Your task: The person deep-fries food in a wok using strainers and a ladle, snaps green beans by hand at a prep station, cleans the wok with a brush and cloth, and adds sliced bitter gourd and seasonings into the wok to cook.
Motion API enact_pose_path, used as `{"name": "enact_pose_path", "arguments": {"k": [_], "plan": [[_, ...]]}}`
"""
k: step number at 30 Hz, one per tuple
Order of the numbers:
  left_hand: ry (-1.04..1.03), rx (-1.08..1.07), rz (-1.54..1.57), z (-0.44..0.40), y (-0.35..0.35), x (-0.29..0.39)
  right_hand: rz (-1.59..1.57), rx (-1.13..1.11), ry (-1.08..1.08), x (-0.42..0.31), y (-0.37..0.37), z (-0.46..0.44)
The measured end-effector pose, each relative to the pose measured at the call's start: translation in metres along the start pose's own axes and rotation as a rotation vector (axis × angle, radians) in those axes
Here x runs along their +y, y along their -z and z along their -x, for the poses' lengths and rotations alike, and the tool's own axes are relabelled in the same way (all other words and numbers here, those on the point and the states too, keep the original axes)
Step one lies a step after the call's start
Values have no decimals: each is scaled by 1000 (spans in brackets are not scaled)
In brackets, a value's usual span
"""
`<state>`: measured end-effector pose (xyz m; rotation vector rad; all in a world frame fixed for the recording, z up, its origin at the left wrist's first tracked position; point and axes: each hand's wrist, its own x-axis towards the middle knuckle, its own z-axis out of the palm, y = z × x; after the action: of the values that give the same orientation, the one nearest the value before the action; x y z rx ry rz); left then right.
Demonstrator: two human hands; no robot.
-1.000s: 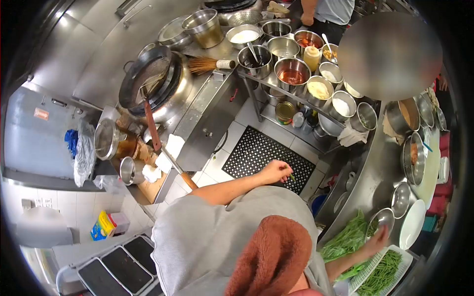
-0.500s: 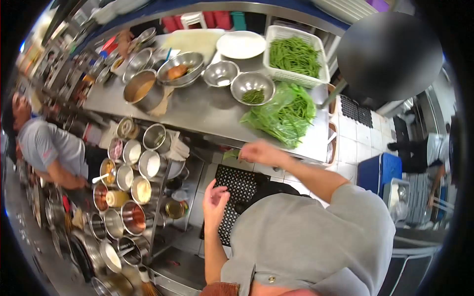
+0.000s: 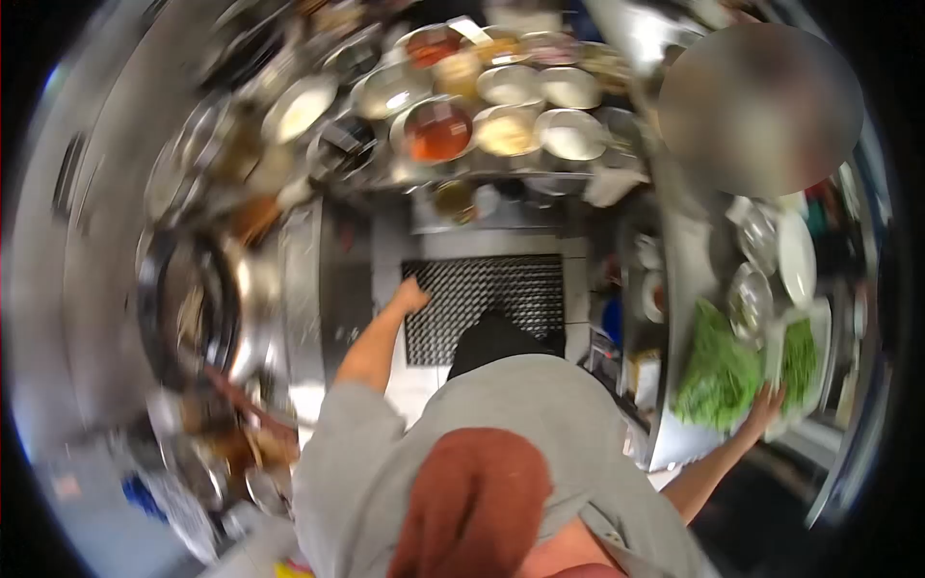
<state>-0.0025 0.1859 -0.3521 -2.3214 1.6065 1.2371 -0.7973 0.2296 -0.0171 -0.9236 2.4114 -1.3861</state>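
Note:
My left hand (image 3: 412, 295) hangs over the black rubber mat (image 3: 487, 299), away from the counters; motion smears its fingers, so I cannot tell whether they are curled round anything. Out to the right, my right hand (image 3: 766, 407) reaches to the steel counter. It lies between the clear plastic bag of green vegetables (image 3: 718, 371) and the white basket (image 3: 822, 337) of long green beans (image 3: 798, 361). Its fingers look stretched out, touching or just above the bag and the basket edge. Nothing shows in that hand.
Several steel bowls of sauces and powders, among them a red sauce (image 3: 436, 132), line the counter ahead. A large dark wok (image 3: 188, 308) stands at the left. Steel bowls (image 3: 750, 301) and a white plate (image 3: 796, 258) sit beyond the bag.
My body and view have turned left, so the bean counter is now at my right. My right hand has moved from in front of that counter onto the greens; my left hand has lowered.

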Motion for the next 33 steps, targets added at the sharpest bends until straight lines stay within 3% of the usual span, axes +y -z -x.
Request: {"name": "enact_pose_path", "arguments": {"k": [1,3,6,7,8,10,11,12,13,17,19,21,23,25,26,27,28,29,30,31,32,33], "plan": [[136,-135,23,58,80,51,-5,-79,56,38,1,1],[265,326,-71,33,63,-9,-70,-58,34,41,-4,43],[168,518,-218,7,83,-47,-144,0,22,61,9,61],[119,606,-232,-4,81,-61,-16,-6,48,54,19,68],[130,522,-230,-12,91,-63,275,-3,74,37,27,75],[80,434,-257,-28,109,-66,60,32,6,75,54,73],[78,362,-330,-44,112,-78,159,26,51,34,51,99],[100,291,-413,-64,114,-88,162,63,-35,50,61,104],[92,337,-181,-63,116,-85,162,100,-120,65,72,110],[105,261,-277,-69,138,-76,304,83,-258,48,68,171],[78,228,-286,-77,148,-72,159,64,-364,48,64,195],[253,79,-307,-100,156,-65,151,83,-422,47,56,202],[-2,-179,-807,-137,139,-77,67,15,-383,48,44,192],[-208,-139,-974,-118,103,-27,-34,30,-341,23,17,163],[-503,-215,-1133,-134,76,-3,96,21,-203,19,2,140],[-861,-206,-597,-130,36,-4,143,54,-14,16,-16,116],[-443,-480,-28,-103,0,25,-77,13,-33,4,-35,92],[12,-509,569,-60,-33,71,-61,73,-16,2,-58,65],[-125,-620,438,-30,-57,103,211,195,79,-21,-72,50],[-227,-591,87,2,-78,136,374,178,40,-11,-90,17],[-341,-694,118,52,-74,178,354,150,-165,-26,-102,3],[-422,-742,100,83,-75,209,169,-47,-380,-61,-91,7]]}}
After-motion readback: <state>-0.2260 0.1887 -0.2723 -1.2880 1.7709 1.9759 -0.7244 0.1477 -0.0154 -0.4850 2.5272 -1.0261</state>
